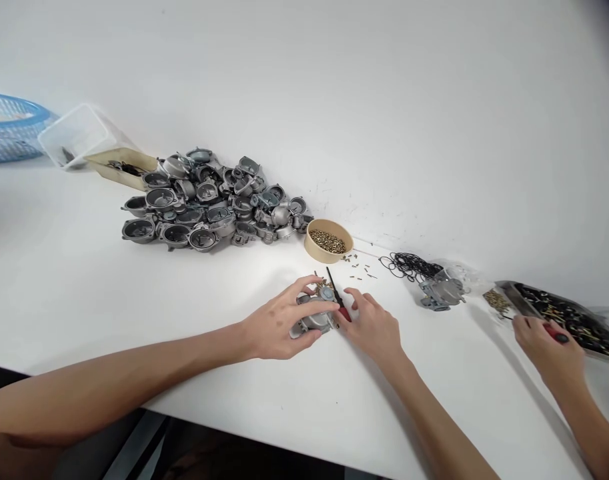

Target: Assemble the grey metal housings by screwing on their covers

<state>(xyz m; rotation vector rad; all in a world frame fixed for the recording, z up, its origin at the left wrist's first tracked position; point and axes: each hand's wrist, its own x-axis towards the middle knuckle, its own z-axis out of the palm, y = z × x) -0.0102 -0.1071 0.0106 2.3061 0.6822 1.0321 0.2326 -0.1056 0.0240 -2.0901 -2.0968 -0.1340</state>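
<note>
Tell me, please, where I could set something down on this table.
Bare tabletop lies between the heap of metal housings and the left forearm, and between the right forearm and the co-worker's hand. Around the left hand, a metal part, screwdriver and tan bowl crowd the table.

No words, numbers, brand names or signs could be read anywhere.
</note>
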